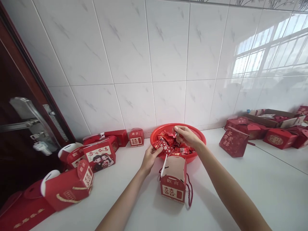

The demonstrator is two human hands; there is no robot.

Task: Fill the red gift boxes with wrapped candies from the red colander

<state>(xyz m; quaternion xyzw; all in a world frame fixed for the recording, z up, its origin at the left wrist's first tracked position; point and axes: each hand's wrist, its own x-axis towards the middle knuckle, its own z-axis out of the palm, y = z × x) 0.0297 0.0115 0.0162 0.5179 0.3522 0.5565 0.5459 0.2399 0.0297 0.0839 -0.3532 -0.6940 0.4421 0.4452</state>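
L hand [149,158]: at L rim of red basket [192,127]; grip was clenched on a dotted packet [166,147], red w/ white spots, held over the basket contents
R hand [187,136]: over R part of basket; grip was pinched on a small wrapped pc [175,131], mostly hidden by the fingertips, exact type could not be told
Basket: stood on white desk [137,205] nr the tiled wall [168,57]; carried a pile of red wrapped pcs [184,149]
Center box [172,189]: stood upright just in front of basket, betw. the forearms; pale top flap showed, front bore Chinese chars; dark red cord [190,194] hung at its R side
Small box [136,138]: stood L of basket, nr wall
L group: couple-print box [103,157] lay behind rope-handle box [64,187], nr the dark door [19,141] w/ keys [42,147] at its handle
R group: dark red box [234,141] stood tilted, apart from basket; red boxes [280,138] sat farther R, beside a shallow carton [262,120]
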